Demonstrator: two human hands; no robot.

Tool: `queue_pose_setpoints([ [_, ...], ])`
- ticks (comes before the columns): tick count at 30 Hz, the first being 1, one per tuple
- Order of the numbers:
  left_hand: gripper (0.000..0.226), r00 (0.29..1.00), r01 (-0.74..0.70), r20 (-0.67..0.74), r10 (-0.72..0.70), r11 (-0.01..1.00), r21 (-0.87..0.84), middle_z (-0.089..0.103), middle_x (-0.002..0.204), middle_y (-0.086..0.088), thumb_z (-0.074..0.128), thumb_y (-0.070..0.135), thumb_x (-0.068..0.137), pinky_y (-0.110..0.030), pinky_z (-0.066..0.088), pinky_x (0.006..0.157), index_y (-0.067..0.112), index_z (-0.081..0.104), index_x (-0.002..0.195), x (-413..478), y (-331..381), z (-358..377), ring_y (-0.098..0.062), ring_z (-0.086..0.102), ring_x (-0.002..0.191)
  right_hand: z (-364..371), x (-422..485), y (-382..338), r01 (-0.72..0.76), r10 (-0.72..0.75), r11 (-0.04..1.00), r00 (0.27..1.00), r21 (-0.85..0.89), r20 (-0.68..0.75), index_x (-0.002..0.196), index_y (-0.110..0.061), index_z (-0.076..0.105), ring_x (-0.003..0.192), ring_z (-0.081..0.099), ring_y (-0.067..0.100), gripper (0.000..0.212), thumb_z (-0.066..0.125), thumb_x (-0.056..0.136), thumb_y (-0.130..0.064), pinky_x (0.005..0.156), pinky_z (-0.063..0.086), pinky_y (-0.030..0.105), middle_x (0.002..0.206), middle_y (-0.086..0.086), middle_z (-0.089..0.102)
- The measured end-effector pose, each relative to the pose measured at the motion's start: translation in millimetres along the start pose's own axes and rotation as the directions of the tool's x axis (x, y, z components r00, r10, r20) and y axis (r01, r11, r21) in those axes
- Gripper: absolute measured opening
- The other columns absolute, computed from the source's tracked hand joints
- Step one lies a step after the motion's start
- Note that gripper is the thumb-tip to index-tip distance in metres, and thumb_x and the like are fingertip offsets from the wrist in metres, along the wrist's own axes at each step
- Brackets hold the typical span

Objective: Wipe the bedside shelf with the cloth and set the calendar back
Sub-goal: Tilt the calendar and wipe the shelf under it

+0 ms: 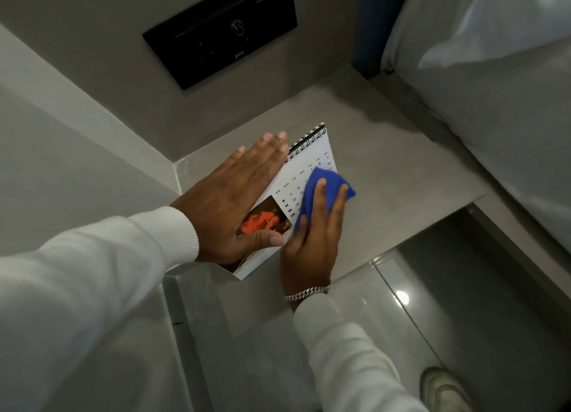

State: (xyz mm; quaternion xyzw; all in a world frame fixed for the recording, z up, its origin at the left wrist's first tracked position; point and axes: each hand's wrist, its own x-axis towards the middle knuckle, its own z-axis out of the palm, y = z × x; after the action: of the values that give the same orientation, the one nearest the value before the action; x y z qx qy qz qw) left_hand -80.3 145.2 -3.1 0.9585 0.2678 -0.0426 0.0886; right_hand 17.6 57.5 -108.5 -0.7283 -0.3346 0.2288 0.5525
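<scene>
Calendar [304, 167] stands at shelf's [401, 170] left-rear corner, spiral-bound, glossy card. Left hand [228, 201] is flat, fingers spread, steadying its back w/ thumb on the front. Right hand [312, 244] pinches the bunched blue cloth [324, 189] against the page. Best: keep light pressure, then wipe the matte grey shelf toward front edge.

Cloth [327, 192] blue; calendar [304, 164] white, black numerals, orange-red photo; shelf [401, 164] grey; sleeves white.
</scene>
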Motion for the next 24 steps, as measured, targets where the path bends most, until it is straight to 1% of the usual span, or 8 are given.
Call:
queue_pose_setpoints([
  [2, 0.099, 1.0, -0.001, -0.009, 0.001, 1.0, 0.007, -0.006, 0.163, -0.001, 0.024, 0.08, 0.079, -0.037, 0.002, 0.12, 0.02, -0.008, 0.151, 0.1, -0.5, 0.9, -0.015, -0.009, 0.149, -1.1, -15.8, -1.2, 0.032, -0.031, 0.999, 0.999, -0.023, 0.04, 0.144, -0.027, 0.017, 0.143, 0.027, 0.037, 0.054, 0.042, 0.098, -0.013, 0.101, 0.046, 0.057, 0.159, 0.01, 0.012],
  [6, 0.099, 1.0, 0.005, -0.009, -0.005, 0.999, 0.036, -0.01, 0.162, 0.0, 0.023, 0.081, 0.079, -0.036, 0.0, 0.119, 0.02, -0.01, 0.15, 0.3, -1.7, 1.0, -0.015, -0.01, 0.149, -10.1, -38.5, -9.6, 0.003, -0.005, 1.0, 0.983, 0.012, 0.182, 0.143, -0.027, 0.017, 0.144, 0.019, 0.022, 0.065, 0.05, 0.094, 0.0, 0.114, 0.032, 0.041, 0.159, 0.01, 0.016],
  [10, 0.099, 1.0, 0.01, 0.004, -0.011, 0.995, 0.095, -0.007, 0.162, -0.007, 0.02, 0.079, 0.082, -0.045, 0.009, 0.121, 0.015, -0.01, 0.151, 0.5, 0.8, -1.9, -0.022, -0.006, 0.15, -39.5, -41.1, -17.4, -0.029, 0.01, 0.999, 0.926, 0.045, 0.376, 0.142, -0.018, 0.025, 0.144, 0.026, 0.028, 0.062, 0.052, 0.091, 0.006, 0.116, 0.03, 0.043, 0.155, 0.013, 0.026],
  [14, 0.097, 0.998, 0.05, 0.041, -0.056, 0.99, 0.13, -0.007, 0.162, -0.007, 0.021, 0.077, 0.084, -0.05, 0.01, 0.121, 0.015, -0.011, 0.151, 0.6, 5.3, -7.7, -0.023, -0.007, 0.15, -82.0, -23.0, -30.6, -0.064, 0.032, 0.998, 0.732, 0.021, 0.681, 0.141, -0.027, 0.032, 0.143, 0.03, 0.022, 0.064, 0.049, 0.091, 0.008, 0.117, 0.029, 0.034, 0.154, 0.005, 0.033],
  [16, 0.097, 0.993, 0.094, 0.059, -0.105, 0.983, 0.159, -0.007, 0.162, -0.007, 0.02, 0.077, 0.084, -0.054, 0.008, 0.12, 0.013, -0.009, 0.151, -1.4, 10.6, -13.8, -0.023, -0.009, 0.149, -105.3, -7.0, -40.4, -0.125, 0.099, 0.992, 0.628, -0.026, 0.772, 0.142, -0.029, 0.035, 0.135, 0.041, 0.017, 0.064, 0.049, 0.091, 0.007, 0.113, 0.036, 0.029, 0.148, 0.0, 0.042],
  [17, 0.096, 0.991, 0.113, 0.047, -0.123, 0.978, 0.172, -0.005, 0.163, -0.008, 0.019, 0.076, 0.084, -0.056, 0.008, 0.119, 0.012, -0.006, 0.151, -2.2, 16.1, -17.0, -0.024, -0.007, 0.149, -118.0, 2.4, -45.0, -0.125, 0.112, 0.991, 0.61, -0.044, 0.784, 0.142, -0.026, 0.038, 0.132, 0.044, 0.015, 0.063, 0.05, 0.09, 0.007, 0.112, 0.037, 0.03, 0.145, -0.001, 0.045],
  [20, 0.088, 0.984, 0.17, -0.078, -0.158, 0.97, 0.175, 0.005, 0.162, -0.012, 0.022, 0.067, 0.089, -0.057, 0.011, 0.118, 0.007, 0.003, 0.151, -4.7, 40.9, -20.1, -0.028, 0.002, 0.15, -149.6, 36.2, -50.3, 0.005, 0.097, 0.991, 0.644, -0.132, 0.759, 0.142, -0.021, 0.04, 0.13, 0.046, 0.02, 0.061, 0.051, 0.089, 0.008, 0.112, 0.037, 0.034, 0.145, 0.003, 0.045],
  [24, 0.08, 0.947, 0.237, -0.225, -0.229, 0.972, 0.007, 0.013, 0.161, -0.016, 0.03, 0.055, 0.091, -0.055, 0.017, 0.117, 0.005, 0.01, 0.15, -7.2, 91.0, 11.3, -0.03, 0.006, 0.149, -170.3, 85.6, -36.3, 0.247, 0.057, 0.902, 0.747, -0.355, 0.662, 0.145, -0.017, 0.034, 0.137, 0.038, 0.031, 0.062, 0.052, 0.09, 0.005, 0.116, 0.029, 0.037, 0.152, 0.013, 0.035],
])
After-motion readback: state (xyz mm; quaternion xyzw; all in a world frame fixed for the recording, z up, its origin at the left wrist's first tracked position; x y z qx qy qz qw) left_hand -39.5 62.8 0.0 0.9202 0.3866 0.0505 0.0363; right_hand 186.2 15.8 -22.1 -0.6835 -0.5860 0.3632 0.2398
